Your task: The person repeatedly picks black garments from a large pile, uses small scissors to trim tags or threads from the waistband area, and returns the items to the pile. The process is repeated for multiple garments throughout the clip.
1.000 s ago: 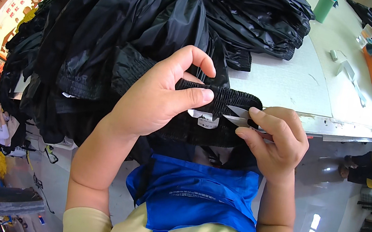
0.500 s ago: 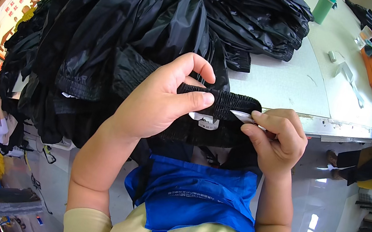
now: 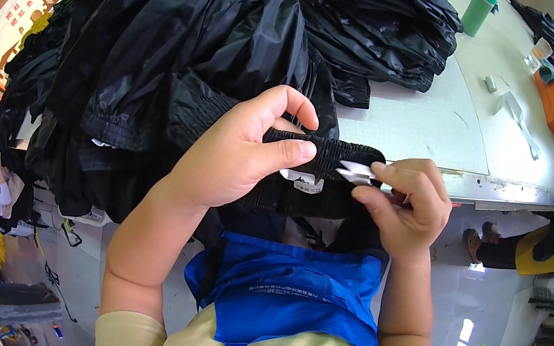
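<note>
Directly before the person, a gathered black band [image 3: 350, 153] spans the gap from one hand to the other, its ribbed folds bunched, with a white label [image 3: 307, 185] just below it; the left hand [image 3: 228, 146] is clamped on the band, thumb laid along its face and forefinger curled up above, while what its other fingers do behind the cloth I cannot tell; the right hand [image 3: 415, 202] is pinched around small metal snips [image 3: 357, 175], their two pale blades parted and the tips over the band, whether touching cloth or only near it being unclear; the likeliest mishap, I judge, is a nick in the gathers, since dark folds on dark cloth hide where one ridge ends; if the left thumb slackens, the stretchy band could spring and carry a fold between the blades; should the points dip, the label's edge might be clipped; a slip leftward could reach the thumb itself; behind the left hand, the heap of black garments [image 3: 217, 46] rises close, and a slide there might tug the work off line; farther out, on the pale table [image 3: 416, 127], the green tumbler [image 3: 477, 14] and orange box [image 3: 553, 109] seem too well apart to interfere.
</note>
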Tool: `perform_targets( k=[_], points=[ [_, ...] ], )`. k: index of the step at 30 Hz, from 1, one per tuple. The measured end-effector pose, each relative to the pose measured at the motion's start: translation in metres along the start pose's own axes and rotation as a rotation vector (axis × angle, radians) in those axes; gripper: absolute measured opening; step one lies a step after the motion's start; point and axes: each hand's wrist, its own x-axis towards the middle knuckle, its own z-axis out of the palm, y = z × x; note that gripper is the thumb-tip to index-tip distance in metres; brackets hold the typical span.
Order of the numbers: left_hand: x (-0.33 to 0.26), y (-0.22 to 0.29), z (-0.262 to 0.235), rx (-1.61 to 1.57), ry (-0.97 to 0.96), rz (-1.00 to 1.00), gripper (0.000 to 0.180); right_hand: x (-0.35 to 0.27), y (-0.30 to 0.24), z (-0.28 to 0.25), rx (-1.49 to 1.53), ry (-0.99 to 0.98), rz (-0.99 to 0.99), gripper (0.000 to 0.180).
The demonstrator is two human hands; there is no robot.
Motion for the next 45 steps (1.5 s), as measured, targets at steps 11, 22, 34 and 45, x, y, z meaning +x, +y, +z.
perform_targets(
  k=[11, 22, 34, 45],
  points=[
    [-0.002, -0.003, 0.0, 0.04, -0.036, 0.0, 0.022, 0.011, 0.004, 0.008, 0.05, -0.063, -0.093, 0.029],
    [-0.003, -0.003, -0.001, 0.035, -0.078, 0.017, 0.02, 0.005, 0.008, 0.001, 0.097, -0.017, 0.078, 0.029],
    [-0.014, 0.009, -0.011, 0.197, -0.029, 0.085, 0.016, -0.003, 0.033, 0.008, 0.868, 0.24, 0.328, 0.031],
    [-0.043, 0.026, -0.055, 0.162, 0.23, 0.341, 0.027, -0.026, 0.036, 0.027, 0.787, -0.003, 0.54, 0.027]
  ],
)
